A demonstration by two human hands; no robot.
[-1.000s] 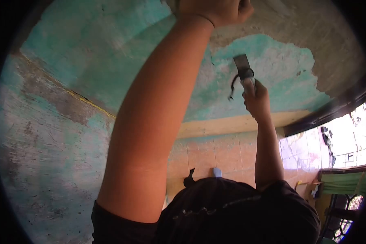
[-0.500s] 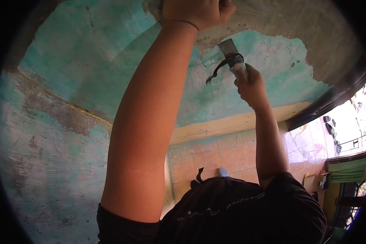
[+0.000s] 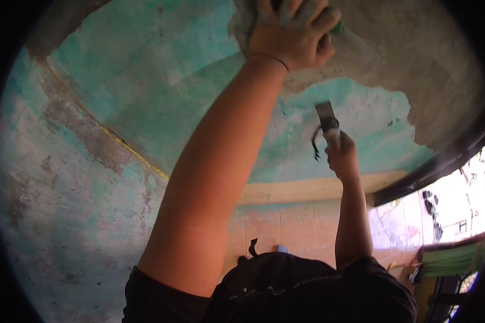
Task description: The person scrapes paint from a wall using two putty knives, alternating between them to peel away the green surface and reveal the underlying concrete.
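Note:
My left hand (image 3: pixel 292 33) is raised high against the wall (image 3: pixel 145 70) of peeling turquoise paint. It is closed around a tool with a green handle (image 3: pixel 337 26), whose pale blade lies on the bare grey plaster at the upper right. My right hand (image 3: pixel 341 155) is lower and to the right. It grips a flat metal scraper (image 3: pixel 325 115) with a black strap dangling from its handle. The scraper's blade rests on a turquoise paint patch (image 3: pixel 361 118), just below the bare grey plaster.
A yellowish line (image 3: pixel 129 148) runs diagonally across the worn wall at left. Below are a pale band and a pinkish tiled floor (image 3: pixel 285 220). A dark frame (image 3: pixel 442 161) borders a bright opening at right. My black shirt (image 3: pixel 307 290) fills the bottom.
My left hand has come further into view, showing the green-handled tool. My right hand and its scraper went up and left, then back down and right on the paint patch.

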